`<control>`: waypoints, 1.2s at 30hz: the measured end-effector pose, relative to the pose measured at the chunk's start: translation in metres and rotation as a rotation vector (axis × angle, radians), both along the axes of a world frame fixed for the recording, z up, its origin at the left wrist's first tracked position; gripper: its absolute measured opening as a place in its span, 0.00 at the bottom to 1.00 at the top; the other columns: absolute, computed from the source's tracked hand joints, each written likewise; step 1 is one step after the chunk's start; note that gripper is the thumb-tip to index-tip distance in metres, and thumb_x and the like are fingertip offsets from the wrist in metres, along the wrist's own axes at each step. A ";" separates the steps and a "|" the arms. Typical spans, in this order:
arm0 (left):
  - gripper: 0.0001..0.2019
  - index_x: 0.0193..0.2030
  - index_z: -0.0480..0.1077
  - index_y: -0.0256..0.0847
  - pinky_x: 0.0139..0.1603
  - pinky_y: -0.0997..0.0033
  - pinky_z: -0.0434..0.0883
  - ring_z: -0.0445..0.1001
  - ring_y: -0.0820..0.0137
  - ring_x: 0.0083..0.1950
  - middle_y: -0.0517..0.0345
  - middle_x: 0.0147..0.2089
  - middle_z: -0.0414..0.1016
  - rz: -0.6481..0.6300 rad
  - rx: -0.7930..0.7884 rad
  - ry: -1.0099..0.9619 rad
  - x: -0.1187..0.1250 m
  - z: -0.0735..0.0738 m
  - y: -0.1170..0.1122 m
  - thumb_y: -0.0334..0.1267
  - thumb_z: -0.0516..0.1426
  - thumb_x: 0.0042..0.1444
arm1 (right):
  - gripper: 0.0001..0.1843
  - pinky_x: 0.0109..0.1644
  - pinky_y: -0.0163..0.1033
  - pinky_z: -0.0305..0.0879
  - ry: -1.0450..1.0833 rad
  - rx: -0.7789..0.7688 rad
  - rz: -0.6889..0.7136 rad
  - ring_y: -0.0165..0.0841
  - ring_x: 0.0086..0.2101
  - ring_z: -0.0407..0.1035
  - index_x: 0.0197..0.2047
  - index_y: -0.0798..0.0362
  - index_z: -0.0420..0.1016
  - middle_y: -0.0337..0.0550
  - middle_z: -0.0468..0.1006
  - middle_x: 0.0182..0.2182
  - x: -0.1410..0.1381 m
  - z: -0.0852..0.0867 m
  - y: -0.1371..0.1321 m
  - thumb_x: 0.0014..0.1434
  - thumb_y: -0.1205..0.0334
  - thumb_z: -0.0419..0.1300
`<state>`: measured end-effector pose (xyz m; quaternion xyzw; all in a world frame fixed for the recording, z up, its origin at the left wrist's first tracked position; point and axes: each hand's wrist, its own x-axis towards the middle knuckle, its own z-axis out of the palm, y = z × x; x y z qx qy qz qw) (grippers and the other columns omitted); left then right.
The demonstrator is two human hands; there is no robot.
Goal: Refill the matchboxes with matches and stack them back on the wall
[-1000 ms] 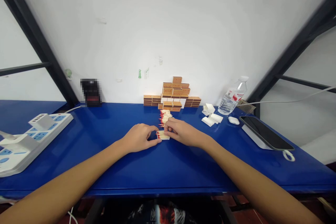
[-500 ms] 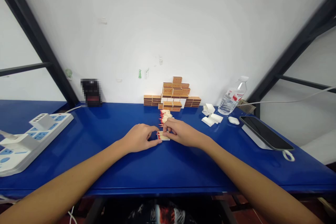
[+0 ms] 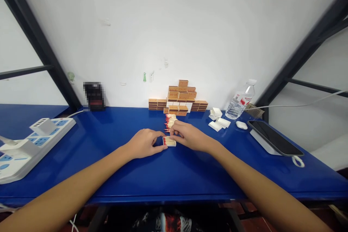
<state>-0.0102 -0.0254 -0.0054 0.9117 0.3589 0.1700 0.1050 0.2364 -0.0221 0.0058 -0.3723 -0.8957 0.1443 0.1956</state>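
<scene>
matchbox tray (image 3: pixel 170 145), white and shallow, holding red-headed matches (image 3: pixel 169 141).

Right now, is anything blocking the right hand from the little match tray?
Nothing visible does. The right hand is at the right end of the match tray; the match pile lies beyond, not between them.

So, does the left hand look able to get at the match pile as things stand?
Probably yes: the match pile lies ahead and right of the left hand, its red-headed side unblocked; the right hand covers only its near right corner.
</scene>
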 end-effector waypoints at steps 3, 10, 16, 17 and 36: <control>0.18 0.51 0.78 0.43 0.29 0.72 0.59 0.69 0.72 0.25 0.65 0.24 0.70 -0.002 0.002 -0.010 0.000 -0.001 0.000 0.53 0.60 0.64 | 0.01 0.39 0.35 0.60 -0.006 -0.002 -0.002 0.32 0.37 0.66 0.41 0.52 0.75 0.42 0.71 0.40 0.001 0.000 0.000 0.67 0.66 0.62; 0.20 0.53 0.78 0.43 0.30 0.72 0.59 0.68 0.72 0.26 0.65 0.24 0.69 0.066 0.007 -0.105 0.000 -0.001 0.000 0.54 0.60 0.64 | 0.05 0.38 0.36 0.59 0.154 0.146 -0.077 0.32 0.33 0.66 0.40 0.52 0.74 0.41 0.72 0.34 0.003 0.003 0.003 0.69 0.63 0.58; 0.20 0.50 0.79 0.42 0.30 0.71 0.59 0.68 0.72 0.25 0.64 0.24 0.70 0.028 -0.021 -0.024 0.000 -0.002 0.002 0.55 0.60 0.63 | 0.08 0.35 0.37 0.57 0.228 0.276 -0.328 0.32 0.28 0.64 0.38 0.52 0.73 0.37 0.69 0.26 0.020 0.008 0.017 0.68 0.58 0.58; 0.20 0.51 0.79 0.42 0.30 0.71 0.59 0.68 0.72 0.25 0.64 0.23 0.69 0.036 -0.010 -0.038 0.000 -0.002 0.002 0.55 0.60 0.63 | 0.08 0.35 0.37 0.56 0.206 0.276 -0.341 0.32 0.28 0.64 0.37 0.52 0.74 0.37 0.69 0.26 0.023 0.007 0.020 0.68 0.59 0.59; 0.18 0.53 0.78 0.45 0.29 0.71 0.58 0.69 0.72 0.26 0.65 0.24 0.72 0.023 -0.047 -0.039 0.000 -0.002 0.000 0.53 0.61 0.63 | 0.01 0.37 0.35 0.59 0.048 -0.028 0.061 0.31 0.33 0.65 0.38 0.52 0.78 0.39 0.72 0.32 0.006 0.002 0.006 0.62 0.66 0.65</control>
